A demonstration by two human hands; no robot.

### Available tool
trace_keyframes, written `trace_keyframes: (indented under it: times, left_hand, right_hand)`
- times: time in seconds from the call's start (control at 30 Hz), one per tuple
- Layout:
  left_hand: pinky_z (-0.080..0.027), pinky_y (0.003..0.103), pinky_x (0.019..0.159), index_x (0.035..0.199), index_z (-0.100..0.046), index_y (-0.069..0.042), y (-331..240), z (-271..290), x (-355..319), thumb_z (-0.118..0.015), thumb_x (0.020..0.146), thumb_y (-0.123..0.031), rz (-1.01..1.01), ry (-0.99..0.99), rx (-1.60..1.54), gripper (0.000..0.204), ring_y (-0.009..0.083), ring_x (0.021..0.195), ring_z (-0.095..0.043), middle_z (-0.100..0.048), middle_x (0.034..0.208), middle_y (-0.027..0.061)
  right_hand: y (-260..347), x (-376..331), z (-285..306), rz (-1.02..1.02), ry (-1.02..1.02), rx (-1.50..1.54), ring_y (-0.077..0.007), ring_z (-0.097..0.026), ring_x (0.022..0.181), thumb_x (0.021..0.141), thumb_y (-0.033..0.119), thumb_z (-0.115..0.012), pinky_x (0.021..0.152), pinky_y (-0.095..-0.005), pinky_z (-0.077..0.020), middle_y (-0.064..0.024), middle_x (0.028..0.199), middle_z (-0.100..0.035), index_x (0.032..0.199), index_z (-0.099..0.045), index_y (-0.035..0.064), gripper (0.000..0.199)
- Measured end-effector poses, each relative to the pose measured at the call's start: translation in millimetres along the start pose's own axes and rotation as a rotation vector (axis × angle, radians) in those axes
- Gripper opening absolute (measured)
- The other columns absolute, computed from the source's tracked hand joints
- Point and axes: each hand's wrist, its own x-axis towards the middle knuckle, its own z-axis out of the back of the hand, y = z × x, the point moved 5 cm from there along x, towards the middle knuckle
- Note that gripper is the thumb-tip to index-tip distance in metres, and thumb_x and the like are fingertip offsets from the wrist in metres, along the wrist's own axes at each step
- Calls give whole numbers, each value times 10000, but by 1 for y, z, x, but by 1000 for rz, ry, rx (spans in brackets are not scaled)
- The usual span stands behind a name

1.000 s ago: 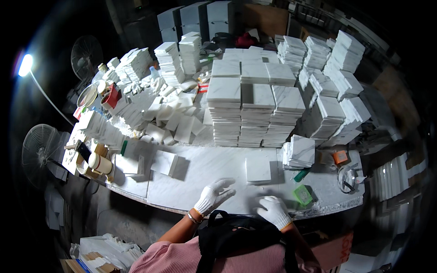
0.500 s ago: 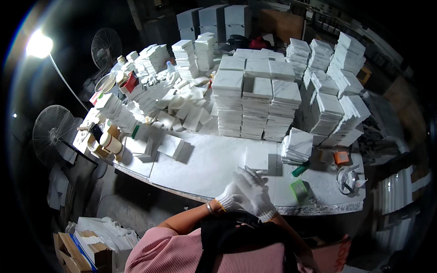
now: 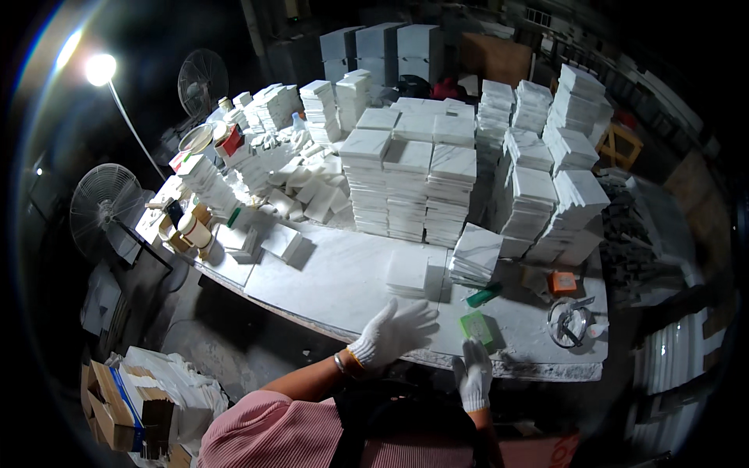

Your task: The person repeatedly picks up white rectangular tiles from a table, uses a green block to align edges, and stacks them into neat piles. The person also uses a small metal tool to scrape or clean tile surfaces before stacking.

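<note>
My left hand (image 3: 394, 335), in a white knit glove, hovers over the table's near edge with its fingers spread and nothing in it. My right hand (image 3: 473, 373), gloved alike, has its fingers stretched out toward a bright green block (image 3: 476, 328). Its fingertips are at the block's near side; whether they touch it I cannot tell. Beyond my left hand, a low stack of white tiles (image 3: 407, 273) lies on the marble-topped table (image 3: 328, 269). To its right a leaning stack of veined tiles (image 3: 476, 253) stands behind a dark green piece (image 3: 484, 295).
Tall tile stacks (image 3: 409, 183) fill the table's middle, with more stacks (image 3: 530, 199) at the right. An orange block (image 3: 562, 282) and a round dish (image 3: 568, 324) holding a tool sit near the right end. Left stand a cream mug (image 3: 193, 228), a fan (image 3: 105, 207) and a lamp (image 3: 101, 69).
My hands, together half a second ago, have parted: the left moved slightly left, the right down and right to the green block. The whole view has shifted a little.
</note>
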Motion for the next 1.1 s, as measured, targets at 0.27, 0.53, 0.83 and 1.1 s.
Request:
trace_keyframes:
  times: [0.27, 0.53, 0.83, 1.1]
  left_hand:
    - [-335, 422, 1103, 1475, -414, -89, 2, 52, -30, -447, 1009, -495, 55, -349, 448, 619, 283, 1333, -445, -471, 1464, 137]
    - [-410, 345, 1035, 1407, -492, -16, -35, 39, -37, -527, 997, -426, -197, -435, 1000, 581, 210, 1212, -547, -592, 1328, 136]
    - [-485, 407, 946, 1267, -601, -67, -87, 78, -20, -661, 915, -328, -425, -632, 1880, 443, 372, 1130, -603, -623, 1247, 186]
    - [-489, 416, 950, 1286, -592, -83, -108, 102, 20, -658, 900, -327, -371, -634, 2081, 461, 373, 1170, -581, -547, 1362, 188]
  right_hand:
    - [-8, -47, 41, -201, -42, 192, -392, -599, 1116, 927, 185, -625, 990, -444, -455, -233, 1197, -642, 1197, -634, -45, 355]
    - [-17, -54, 43, -221, -38, 323, -370, -653, 1021, 926, 137, -629, 919, -412, -507, -225, 1105, -681, 1150, -655, -51, 294]
    - [-28, -55, 62, -416, -14, 313, -356, -658, 1010, 932, 125, -623, 901, -400, -512, -229, 1088, -681, 1141, -658, -52, 276]
    - [-34, -63, 75, -138, -29, 0, -416, -670, 930, 850, 32, -599, 806, -441, -572, -275, 1057, -650, 1005, -521, -28, 183]
